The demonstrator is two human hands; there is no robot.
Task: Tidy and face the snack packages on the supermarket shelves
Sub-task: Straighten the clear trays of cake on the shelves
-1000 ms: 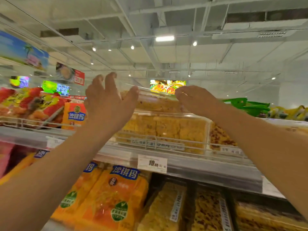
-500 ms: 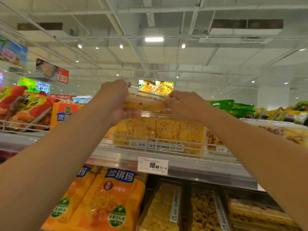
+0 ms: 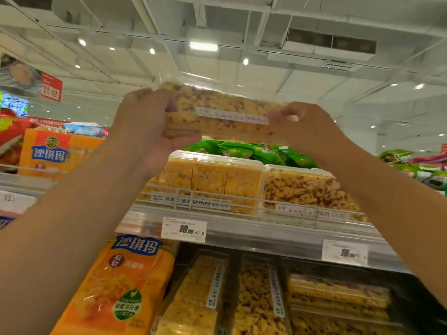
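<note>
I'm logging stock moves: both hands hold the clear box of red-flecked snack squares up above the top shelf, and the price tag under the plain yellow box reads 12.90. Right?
Not quite. The head view shows the price tag reading 10.90. The rest holds: the left hand and right hand hold the clear box above the top shelf, over the plain yellow box.

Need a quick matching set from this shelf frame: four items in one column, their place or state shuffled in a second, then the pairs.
Items:
1. speckled clear box
2. plain yellow clear box
3. green packets
4. orange bag

Places or states:
A. lower shelf, under the left forearm
B. piled behind the boxes on the upper shelf
C. held up in the air by the left hand and right hand
D. on the upper shelf, above the 10.90 price tag

Pairs: 1-C, 2-D, 3-B, 4-A
</note>
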